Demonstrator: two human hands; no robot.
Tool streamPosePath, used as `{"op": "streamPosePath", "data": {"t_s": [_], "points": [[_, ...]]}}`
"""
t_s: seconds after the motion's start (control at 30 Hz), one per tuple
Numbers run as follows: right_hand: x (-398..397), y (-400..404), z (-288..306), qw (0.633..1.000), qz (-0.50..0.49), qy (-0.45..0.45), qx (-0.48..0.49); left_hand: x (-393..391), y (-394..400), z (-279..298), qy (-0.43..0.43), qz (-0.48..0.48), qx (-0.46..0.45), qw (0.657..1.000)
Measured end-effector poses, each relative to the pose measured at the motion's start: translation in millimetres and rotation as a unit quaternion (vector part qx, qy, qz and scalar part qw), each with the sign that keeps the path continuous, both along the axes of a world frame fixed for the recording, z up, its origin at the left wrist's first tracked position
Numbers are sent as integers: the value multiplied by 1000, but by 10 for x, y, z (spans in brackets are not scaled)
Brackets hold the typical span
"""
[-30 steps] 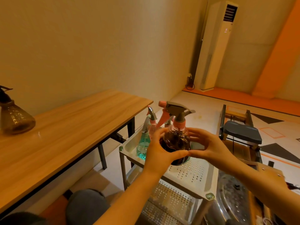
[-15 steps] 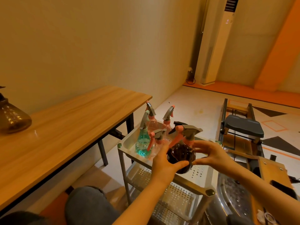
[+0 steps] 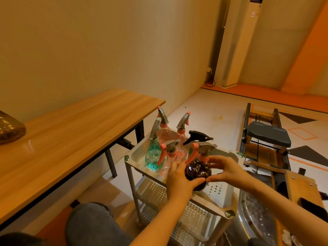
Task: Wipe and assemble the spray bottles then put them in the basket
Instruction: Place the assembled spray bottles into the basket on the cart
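Your left hand (image 3: 179,180) and right hand (image 3: 227,170) cup the dark round bottle (image 3: 197,170), fingers curled round its sides, just above the basket (image 3: 134,155), beside the bottles already standing there.

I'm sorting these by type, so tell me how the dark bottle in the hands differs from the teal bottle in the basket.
The dark bottle is round and squat; the teal bottle is taller and slimmer. The dark bottle has a pink trigger and collar; none shows on the teal bottle. Left hand and right hand hold the dark bottle; the teal bottle stands untouched in the basket. Both have grey spray heads fitted.
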State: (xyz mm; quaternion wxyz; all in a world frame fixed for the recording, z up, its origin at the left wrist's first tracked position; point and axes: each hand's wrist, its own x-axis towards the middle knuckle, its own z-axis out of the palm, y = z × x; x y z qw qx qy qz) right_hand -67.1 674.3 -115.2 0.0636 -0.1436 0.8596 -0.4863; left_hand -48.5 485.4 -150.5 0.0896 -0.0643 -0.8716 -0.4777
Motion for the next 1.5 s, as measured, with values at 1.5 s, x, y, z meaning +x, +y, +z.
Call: {"op": "streamPosePath", "data": {"t_s": [1.5], "points": [[51,-512,-185,921,-284,-168,-209,75,-361,101,-167,-130,142,967]]}}
